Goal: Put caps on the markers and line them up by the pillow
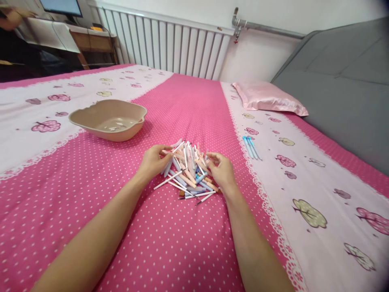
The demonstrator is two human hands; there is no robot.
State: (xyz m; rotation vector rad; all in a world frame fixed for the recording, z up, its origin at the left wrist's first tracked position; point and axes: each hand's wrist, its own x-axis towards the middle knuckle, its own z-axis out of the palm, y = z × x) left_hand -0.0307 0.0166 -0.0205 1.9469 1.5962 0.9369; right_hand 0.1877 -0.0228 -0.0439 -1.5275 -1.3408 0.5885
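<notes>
A loose pile of pens and thin brushes (pixel 190 164), in white, peach, grey and blue, lies on the pink dotted bedspread. My left hand (pixel 154 163) rests against the pile's left side, its fingers curved but apart. On the opposite side, my right hand (pixel 222 170) touches the pile's edge with thumb and fingers parted. Neither hand is visibly gripping a pen, though some fingertips are partly hidden among them. Several blue pens (pixel 251 147) lie side by side to the right, apart from the pile.
A beige plastic basin (pixel 121 134) with small white pieces in it stands to the left. At the back right lies a pink pillow (pixel 270 98) by a grey headboard (pixel 337 81). Behind the bed is a white radiator (pixel 164 40). A person's arm (pixel 13 19) shows at a desk, top left.
</notes>
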